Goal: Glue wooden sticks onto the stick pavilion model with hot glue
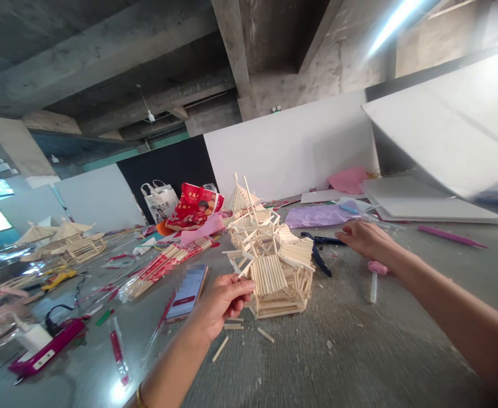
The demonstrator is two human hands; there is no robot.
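Observation:
A multi-tiered pavilion model of pale wooden sticks (269, 275) stands on the grey table before me. My left hand (232, 292) is closed, thumb and fingers pinching the left edge of its lower front roof panel. Farther up, the model carries a pointed roof (240, 197) and one long slanting stick. To the right lie dark blue-handled pliers (322, 260) with their handles spread apart. Over the end of one handle, my right hand (365, 238) has its fingers curled down; the fingertips are partly hidden. Short cut sticks (265, 335) lie loose in front of the model.
A phone (187, 292) and bundled sticks (167, 263) lie left. Beyond are a red bag (193, 207) and other stick models (62, 243). A purple power strip (47, 348) sits near left. Right are a glue stick (373, 288), purple paper (323, 215) and white boards (427, 201).

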